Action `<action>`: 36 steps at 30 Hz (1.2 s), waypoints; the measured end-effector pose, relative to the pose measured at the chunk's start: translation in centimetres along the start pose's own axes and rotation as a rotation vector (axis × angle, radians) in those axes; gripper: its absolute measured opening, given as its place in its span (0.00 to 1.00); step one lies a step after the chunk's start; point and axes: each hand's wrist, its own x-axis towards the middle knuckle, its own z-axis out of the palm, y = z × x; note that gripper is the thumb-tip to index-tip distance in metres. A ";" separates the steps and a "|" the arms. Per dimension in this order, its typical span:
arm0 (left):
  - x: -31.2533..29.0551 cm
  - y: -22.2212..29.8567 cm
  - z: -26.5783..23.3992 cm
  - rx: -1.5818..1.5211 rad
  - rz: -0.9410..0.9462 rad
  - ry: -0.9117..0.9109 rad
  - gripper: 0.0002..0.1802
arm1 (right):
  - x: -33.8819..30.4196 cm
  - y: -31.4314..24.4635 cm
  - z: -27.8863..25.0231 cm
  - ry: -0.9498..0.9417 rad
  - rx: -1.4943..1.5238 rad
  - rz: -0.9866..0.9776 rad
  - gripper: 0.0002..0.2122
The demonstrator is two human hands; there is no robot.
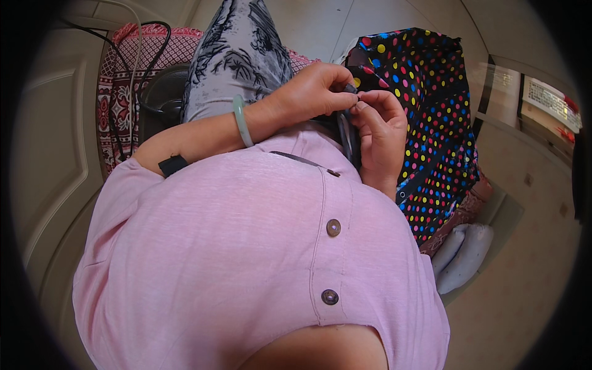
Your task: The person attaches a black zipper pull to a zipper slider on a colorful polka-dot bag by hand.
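Over my lap, near the right edge of my printed trousers, my two hands meet fingertip to fingertip. My left hand (308, 91), with a pale green bangle (243, 121) on its wrist, is closed in a pinch. A small dark grey piece (350, 89) shows at its thumb and forefinger; its kind is too small to tell. My right hand (379, 126) also pinches, thumb against forefinger, right beside the left thumb. What lies between its tips is hidden. Below the fingers hangs a dark, narrow strip (347, 139), partly covered by my right hand.
A black bag-like sheet with coloured polka dots (431, 105) lies close on the right. On the left are a red patterned cloth (117, 98), a dark rounded object (165, 92) and loose cables (137, 74). A pale panelled door (61, 135) stands at far left.
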 end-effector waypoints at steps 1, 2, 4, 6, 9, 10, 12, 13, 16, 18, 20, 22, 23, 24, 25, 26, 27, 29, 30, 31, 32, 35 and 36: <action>0.0 -0.1 0.0 0.018 0.012 0.012 0.09 | 0.0 -0.2 0.1 0.001 0.027 0.027 0.07; 0.0 -0.1 0.0 0.025 0.014 0.007 0.09 | 0.0 -0.5 0.2 0.002 0.053 0.055 0.08; 0.0 -0.1 -0.1 0.044 0.019 -0.002 0.09 | -0.1 -0.5 0.1 -0.010 0.080 0.086 0.09; -0.1 -0.2 0.0 0.061 0.032 0.003 0.09 | -0.1 -0.4 0.0 -0.030 0.073 0.096 0.10; -0.2 0.0 0.0 0.046 0.024 0.003 0.09 | 0.1 -0.3 -0.5 -0.068 0.045 0.117 0.10; -0.3 0.1 0.0 0.036 0.016 0.004 0.09 | 0.0 -0.4 -0.5 -0.063 0.034 0.117 0.10; -0.3 0.1 -0.1 0.033 0.012 -0.004 0.09 | -0.1 -0.5 -0.3 -0.056 0.013 0.116 0.10; -0.3 0.0 -0.1 0.033 0.011 -0.008 0.09 | -0.2 -0.5 -0.4 -0.062 -0.013 0.114 0.09; -0.4 0.1 -0.2 0.040 0.005 -0.034 0.10 | -0.2 -0.5 -0.9 -0.081 -0.055 0.107 0.08; -0.5 0.2 -0.2 -0.025 -0.005 -0.031 0.10 | -0.1 -0.3 -1.1 -0.097 -0.034 0.103 0.08; -0.6 0.4 -0.2 -0.088 -0.016 -0.025 0.10 | 0.2 -0.3 -1.5 -0.086 0.042 0.139 0.08; -0.7 0.7 0.0 -0.142 -0.031 -0.021 0.10 | 0.3 -0.5 -1.8 -0.070 0.104 0.170 0.08; -0.8 0.8 0.0 -0.153 -0.035 -0.031 0.09 | 0.4 -0.6 -1.7 -0.061 0.125 0.183 0.08; -0.8 0.9 -0.1 -0.162 -0.039 -0.041 0.09 | 0.4 -0.7 -1.8 -0.053 0.148 0.196 0.08; -0.9 0.9 -0.1 -0.172 -0.042 -0.050 0.08 | 0.4 -0.7 -1.8 -0.051 0.160 0.198 0.08; -1.0 0.9 -0.1 -0.184 -0.050 -0.046 0.08 | 0.4 -0.7 -1.9 -0.049 0.173 0.200 0.08; -1.0 0.9 -0.1 -0.199 -0.056 -0.040 0.08 | 0.4 -0.8 -1.9 -0.048 0.182 0.204 0.08; -1.1 0.9 -0.1 -0.216 -0.064 -0.040 0.08 | 0.5 -0.9 -2.1 -0.063 0.227 0.217 0.08; -1.0 0.8 -0.2 -0.220 -0.067 -0.045 0.08 | 0.5 -1.0 -2.1 -0.070 0.248 0.225 0.08; -1.0 0.8 -0.2 -0.224 -0.070 -0.051 0.08 | 0.5 -1.0 -2.3 -0.087 0.263 0.229 0.09; -1.0 0.8 -0.2 -0.235 -0.072 -0.053 0.08 | 0.6 -1.0 -2.5 -0.103 0.279 0.233 0.10; -1.0 0.9 -0.1 -0.270 -0.082 -0.061 0.08 | 0.6 -1.0 -2.5 -0.105 0.280 0.234 0.09; -1.0 0.9 -0.1 -0.284 -0.087 -0.065 0.08 | 0.6 -0.9 -2.4 -0.096 0.274 0.231 0.08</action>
